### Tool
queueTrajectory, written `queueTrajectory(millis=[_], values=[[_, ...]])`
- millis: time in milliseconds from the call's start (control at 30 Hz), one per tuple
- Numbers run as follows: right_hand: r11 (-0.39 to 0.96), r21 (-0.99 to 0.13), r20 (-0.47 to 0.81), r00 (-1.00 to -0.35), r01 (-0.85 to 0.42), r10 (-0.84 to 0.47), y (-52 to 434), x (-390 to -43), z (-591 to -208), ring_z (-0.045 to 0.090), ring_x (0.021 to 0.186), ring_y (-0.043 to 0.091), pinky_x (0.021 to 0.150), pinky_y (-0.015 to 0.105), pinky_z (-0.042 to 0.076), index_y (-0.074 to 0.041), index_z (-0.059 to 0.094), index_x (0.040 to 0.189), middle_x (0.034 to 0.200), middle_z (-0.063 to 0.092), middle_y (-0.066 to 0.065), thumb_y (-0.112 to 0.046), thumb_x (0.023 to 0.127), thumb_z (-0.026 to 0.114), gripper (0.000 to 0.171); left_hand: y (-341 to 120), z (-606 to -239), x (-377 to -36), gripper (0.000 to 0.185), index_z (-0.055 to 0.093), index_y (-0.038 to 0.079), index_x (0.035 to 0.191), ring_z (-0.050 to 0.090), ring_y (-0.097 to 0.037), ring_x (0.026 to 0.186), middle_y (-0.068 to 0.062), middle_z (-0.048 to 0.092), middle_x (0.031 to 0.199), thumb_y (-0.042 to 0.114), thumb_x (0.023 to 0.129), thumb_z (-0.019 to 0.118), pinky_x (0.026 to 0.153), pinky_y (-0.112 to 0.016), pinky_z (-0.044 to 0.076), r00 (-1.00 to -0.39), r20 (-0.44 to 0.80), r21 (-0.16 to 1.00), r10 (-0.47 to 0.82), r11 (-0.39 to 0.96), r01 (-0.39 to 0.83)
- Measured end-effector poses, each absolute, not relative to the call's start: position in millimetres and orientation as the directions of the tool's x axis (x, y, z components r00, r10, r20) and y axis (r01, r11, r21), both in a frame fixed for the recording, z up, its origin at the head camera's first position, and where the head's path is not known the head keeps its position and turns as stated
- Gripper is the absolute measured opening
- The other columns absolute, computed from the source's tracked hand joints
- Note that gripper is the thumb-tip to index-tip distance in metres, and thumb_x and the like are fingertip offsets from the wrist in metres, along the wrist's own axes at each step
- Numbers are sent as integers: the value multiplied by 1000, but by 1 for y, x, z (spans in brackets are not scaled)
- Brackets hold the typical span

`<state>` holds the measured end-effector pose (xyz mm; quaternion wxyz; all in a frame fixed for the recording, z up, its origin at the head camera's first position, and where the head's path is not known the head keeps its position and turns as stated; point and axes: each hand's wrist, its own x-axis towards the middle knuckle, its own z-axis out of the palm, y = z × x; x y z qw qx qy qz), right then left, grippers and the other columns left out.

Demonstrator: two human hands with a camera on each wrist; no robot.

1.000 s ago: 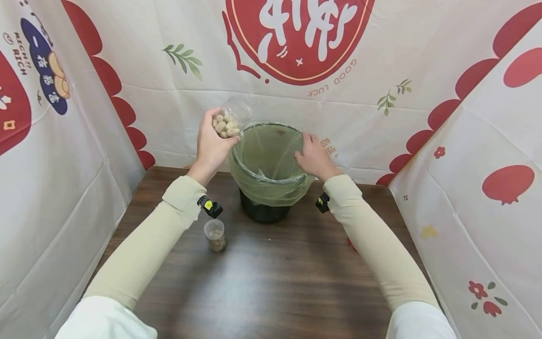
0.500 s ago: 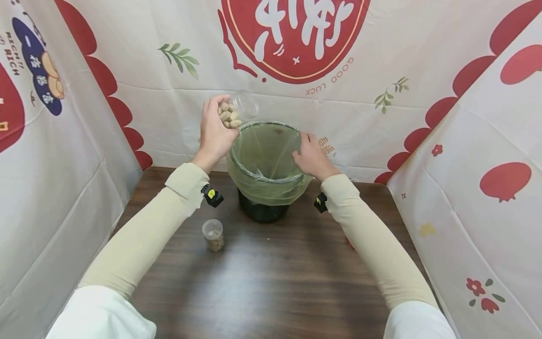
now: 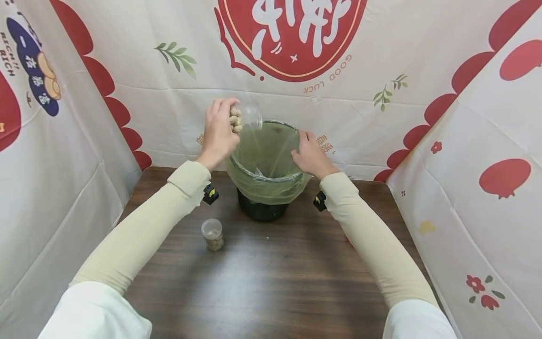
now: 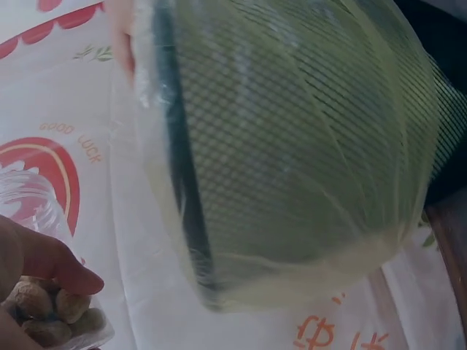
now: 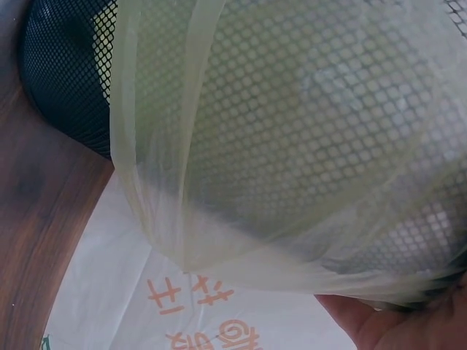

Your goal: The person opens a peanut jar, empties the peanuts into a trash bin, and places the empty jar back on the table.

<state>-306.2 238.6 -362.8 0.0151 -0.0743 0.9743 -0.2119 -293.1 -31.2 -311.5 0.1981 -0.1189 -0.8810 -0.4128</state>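
My left hand point(image 3: 220, 134) grips a clear plastic jar point(image 3: 251, 117) and holds it tilted over the left side of the bin, mouth to the right. Pale, lumpy pieces like unshelled peanuts point(image 3: 235, 120) lie in the jar's bottom end; in the left wrist view these nuts point(image 4: 49, 310) show below my thumb. A black mesh trash bin point(image 3: 261, 211) stands upright, lined with a translucent yellow-green bag point(image 3: 271, 190) folded over its rim. On the right, my right hand point(image 3: 312, 155) holds the lined rim; its fingers are partly hidden in the right wrist view.
A second clear jar point(image 3: 212, 234) with similar brown pieces stands on the dark wooden table point(image 3: 271, 282), left of the bin. Something red point(image 3: 349, 241) peeks out beside the right forearm. Printed white cloth point(image 3: 182, 122) encloses the back and sides.
My left hand has moved right and tipped the jar further, turning its mouth to the right above the bin. The nuts remain inside. The right hand stays at the rim.
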Motion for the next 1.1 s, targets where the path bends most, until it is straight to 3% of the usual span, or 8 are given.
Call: queueTrajectory(millis=[300,667,833,1100], values=[[893,-424,23,-988,-150,-155,240,-305,-364,27,161,48,131,59,29,5,14,170,174,20,30,-20,107,53,78,-27,-314,-292,88,56,13,150,41,-31,150,-9,52,155,-26,71,61,125,-46,41,-903,389,583,181,711,393],[894,-425,7,-988,-144,-156,241,-304,-362,24,162,48,132,59,27,4,12,170,176,16,29,-21,108,51,78,-26,-323,-289,82,56,5,149,40,-35,152,-16,54,155,-27,74,58,102,-45,60,-808,466,357,359,760,544],[891,-433,-4,-988,-138,-155,240,-304,-361,23,163,46,133,59,26,3,10,171,177,15,28,-21,109,50,78,-26,-323,-290,77,58,2,147,45,-36,148,-18,56,151,-26,76,62,106,-48,58,-769,490,282,410,761,585],[891,-431,11,-988,-142,-153,240,-306,-363,25,162,47,133,58,26,2,11,171,176,16,27,-22,108,51,78,-28,-322,-293,70,62,1,142,49,-35,140,-17,61,144,-26,77,64,97,-48,62,-693,522,167,497,738,654]])
